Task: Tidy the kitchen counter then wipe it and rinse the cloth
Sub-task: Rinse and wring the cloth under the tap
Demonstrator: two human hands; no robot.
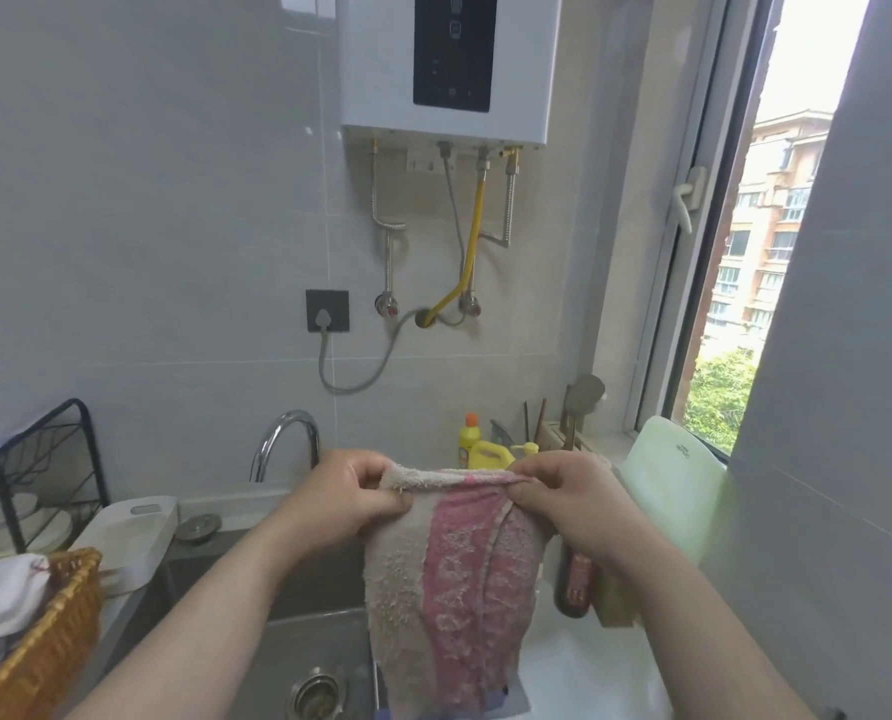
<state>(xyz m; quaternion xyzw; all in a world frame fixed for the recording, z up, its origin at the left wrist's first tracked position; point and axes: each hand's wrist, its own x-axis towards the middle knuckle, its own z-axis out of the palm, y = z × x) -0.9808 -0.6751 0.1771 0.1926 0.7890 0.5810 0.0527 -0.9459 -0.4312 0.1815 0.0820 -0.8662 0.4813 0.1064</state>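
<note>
Here, my left hand (pixel 348 498) pinches the upper left corner of the cloth (pixel 454 589) between the thumb and curled fingers. My right hand (pixel 563 498) pinches the upper right corner in the same way. The hands are apart and level with each other, and the top edge of the cloth is stretched between them.

The cloth is a terry towel. Its left part is off-white with a rough, worn pile. A broad pink band with a raised pale pattern runs down its length. A seam curves down the right part, where the fabric folds over itself. The cloth hangs freely from my hands, in front of my chest, above the line where the steel sink (pixel 309 646) meets the white counter (pixel 589 667).

A drain strainer (pixel 316 696) sits in the sink floor. The chrome faucet (pixel 285 441) arches behind my left hand. A dark bottle (pixel 576 584) stands on the counter just beside the cloth, partly hidden by my right forearm. Yellow detergent bottles (pixel 472 441) stand against the wall behind the cloth. A pale cutting board (pixel 672 485) leans at the window (pixel 755 252). A wicker basket (pixel 54 626) and a black dish rack (pixel 44 459) stand at the left. A white water heater (pixel 449 65) hangs on the tiled wall.
</note>
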